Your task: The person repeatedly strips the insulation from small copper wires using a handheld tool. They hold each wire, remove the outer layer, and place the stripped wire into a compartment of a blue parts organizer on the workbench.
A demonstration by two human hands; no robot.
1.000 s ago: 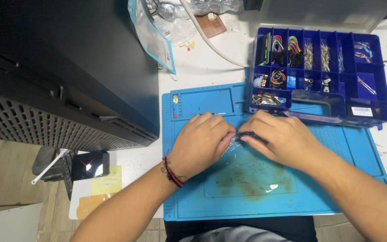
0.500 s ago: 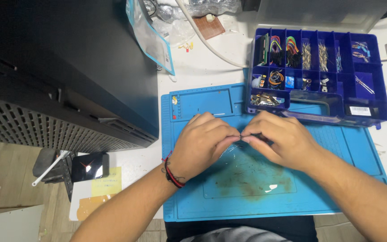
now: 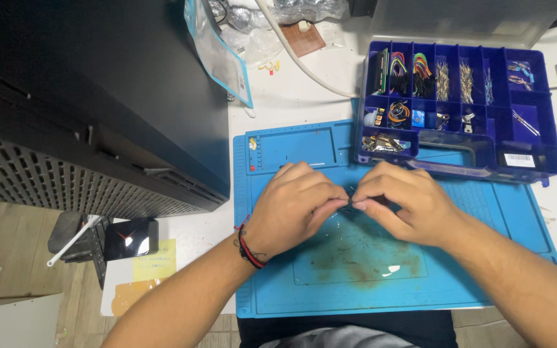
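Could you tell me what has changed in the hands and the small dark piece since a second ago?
Very little: left hand and right hand keep pinching the small dark piece, fingertips drawn closer together. Blue mat and parts box stayed put.

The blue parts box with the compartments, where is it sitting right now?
In the head view the blue parts box sits at the upper right, its front edge overlapping the back of the blue work mat, just beyond the right hand.
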